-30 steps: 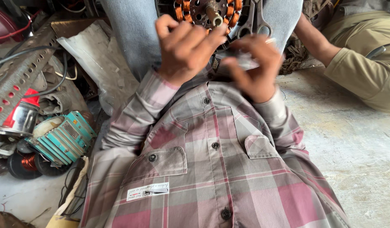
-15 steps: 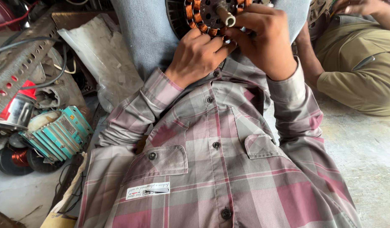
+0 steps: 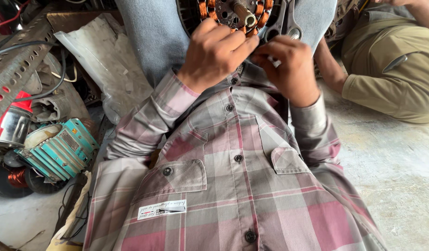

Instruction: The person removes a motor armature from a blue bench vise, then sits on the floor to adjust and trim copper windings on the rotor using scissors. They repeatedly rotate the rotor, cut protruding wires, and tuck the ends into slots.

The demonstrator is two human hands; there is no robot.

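Both hands have drawn closer together since a moment ago and now meet at the lower rim of a round motor stator (image 3: pixel 233 14) with copper windings and a metal shaft at its centre. It rests between the person's grey-trousered knees, at the top of the view. Left hand (image 3: pixel 214 53) is curled, fingers bent against the stator's edge. Right hand (image 3: pixel 289 65) is closed in a pinch around a small pale piece, too small to identify. Pliers (image 3: pixel 284 21) lie just beside the stator. A co-worker's arm in an olive sleeve (image 3: pixel 391 69) rests on the concrete floor (image 3: pixel 391 176) to the right. On the left sit a teal finned motor casing (image 3: pixel 61 148) and a red-capped can (image 3: pixel 12 123).
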